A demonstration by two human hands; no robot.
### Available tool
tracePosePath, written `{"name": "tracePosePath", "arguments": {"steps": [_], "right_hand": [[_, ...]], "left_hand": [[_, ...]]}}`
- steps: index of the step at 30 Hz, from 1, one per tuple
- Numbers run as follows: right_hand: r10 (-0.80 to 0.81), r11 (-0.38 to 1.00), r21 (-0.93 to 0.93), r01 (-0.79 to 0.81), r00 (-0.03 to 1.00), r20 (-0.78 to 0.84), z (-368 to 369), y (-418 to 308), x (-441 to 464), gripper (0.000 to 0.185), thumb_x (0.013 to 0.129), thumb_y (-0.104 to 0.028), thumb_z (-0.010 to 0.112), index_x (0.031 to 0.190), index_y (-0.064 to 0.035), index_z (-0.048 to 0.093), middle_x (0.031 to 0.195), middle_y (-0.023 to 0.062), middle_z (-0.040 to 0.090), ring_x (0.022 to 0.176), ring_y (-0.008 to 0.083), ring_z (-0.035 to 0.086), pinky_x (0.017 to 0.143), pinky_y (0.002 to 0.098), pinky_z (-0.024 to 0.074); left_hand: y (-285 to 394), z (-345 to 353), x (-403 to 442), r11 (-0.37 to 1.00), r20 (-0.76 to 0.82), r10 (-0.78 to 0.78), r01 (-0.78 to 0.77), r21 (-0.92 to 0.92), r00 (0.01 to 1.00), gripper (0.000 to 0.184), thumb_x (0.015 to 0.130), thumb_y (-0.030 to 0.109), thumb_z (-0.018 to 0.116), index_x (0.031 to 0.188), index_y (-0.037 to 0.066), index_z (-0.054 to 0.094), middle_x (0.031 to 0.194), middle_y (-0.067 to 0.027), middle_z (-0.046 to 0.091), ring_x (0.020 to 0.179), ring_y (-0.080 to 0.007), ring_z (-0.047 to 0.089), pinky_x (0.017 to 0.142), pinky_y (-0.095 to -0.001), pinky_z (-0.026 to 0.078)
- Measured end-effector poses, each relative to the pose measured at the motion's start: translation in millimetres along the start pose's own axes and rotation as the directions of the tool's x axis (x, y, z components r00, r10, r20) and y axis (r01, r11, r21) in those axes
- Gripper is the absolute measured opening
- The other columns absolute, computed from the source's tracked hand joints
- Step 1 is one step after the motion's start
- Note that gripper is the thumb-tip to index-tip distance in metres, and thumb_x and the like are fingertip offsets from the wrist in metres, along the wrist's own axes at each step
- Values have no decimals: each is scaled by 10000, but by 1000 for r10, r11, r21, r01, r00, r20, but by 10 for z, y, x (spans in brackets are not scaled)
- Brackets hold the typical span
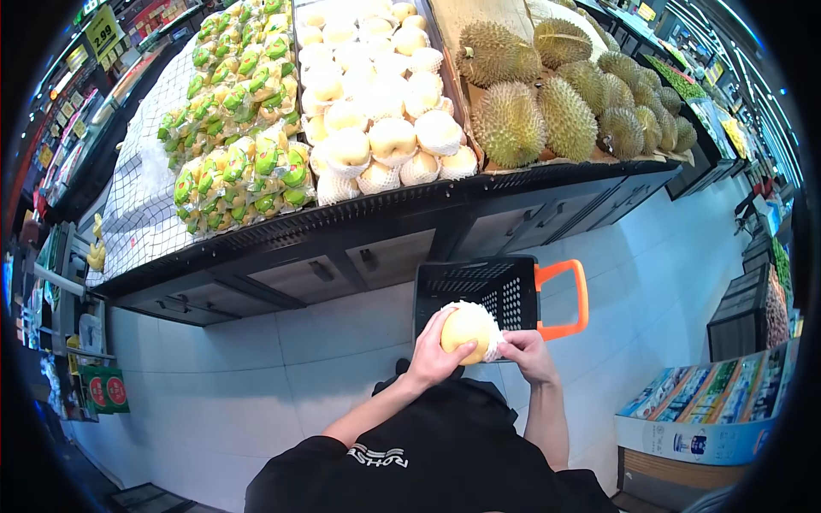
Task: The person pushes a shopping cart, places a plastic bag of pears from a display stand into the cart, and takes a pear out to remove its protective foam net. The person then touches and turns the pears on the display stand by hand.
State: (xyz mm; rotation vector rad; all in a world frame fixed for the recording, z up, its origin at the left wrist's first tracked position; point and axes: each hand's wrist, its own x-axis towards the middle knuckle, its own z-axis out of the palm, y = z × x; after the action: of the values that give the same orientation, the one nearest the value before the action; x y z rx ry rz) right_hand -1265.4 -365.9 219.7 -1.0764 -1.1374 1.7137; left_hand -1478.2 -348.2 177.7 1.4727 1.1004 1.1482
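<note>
A round pale-yellow pear (466, 333) in a white foam net (493, 339) is held in front of my chest. My left hand (434, 352) wraps round its left side, thumb across the front. At its right, my right hand (528, 354) pinches the foam net with its fingertips. Beyond and partly behind the pear, a black shopping basket (513, 295) with an orange handle (584, 299) stands on the floor; the pear hides part of its inside.
A black display stand (410, 209) runs across ahead, bearing netted pears (392, 141), packed fruit with green labels (239, 167) and durians (510, 124). Boxed goods (697, 410) stand at the right. Pale floor tiles (231, 385) lie between me and the stand.
</note>
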Motion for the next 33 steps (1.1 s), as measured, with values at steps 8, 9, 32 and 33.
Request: {"name": "tracePosePath", "arguments": {"steps": [8,9,32,33], "right_hand": [[31,997,-79,-16,982,187,-23,-27,-85,212,905,-6,661,1115,18,661,1047,30,653,979,91,608,881,250,482],[24,993,-121,-2,983,180,3,-36,-81,224,904,-6,661,1127,19,656,1058,37,654,996,101,613,897,255,482],[-156,865,-477,156,987,40,291,-115,107,221,877,-82,689,1066,29,665,962,82,724,860,141,690,790,278,535],[-134,907,-402,128,991,12,275,-98,106,224,893,-73,665,1087,38,652,975,68,716,872,140,680,802,276,532]], "left_hand": [[-129,15,-21,998,22,-67,67,-18,998,613,825,322,729,1287,-22,519,1246,-205,582,1182,-352,554,1028,-397,424],[-176,5,-14,999,-21,-2,3,48,1000,593,824,310,730,1273,-22,533,1246,-203,584,1185,-348,552,1032,-399,421],[-389,71,55,453,347,-198,400,-797,917,516,1005,383,416,1381,29,396,1313,-148,529,1213,-230,541,1044,-389,434],[-401,35,35,465,389,-152,413,-783,909,548,1004,379,412,1440,58,325,1408,-145,446,1295,-235,472,1087,-403,389]]}}
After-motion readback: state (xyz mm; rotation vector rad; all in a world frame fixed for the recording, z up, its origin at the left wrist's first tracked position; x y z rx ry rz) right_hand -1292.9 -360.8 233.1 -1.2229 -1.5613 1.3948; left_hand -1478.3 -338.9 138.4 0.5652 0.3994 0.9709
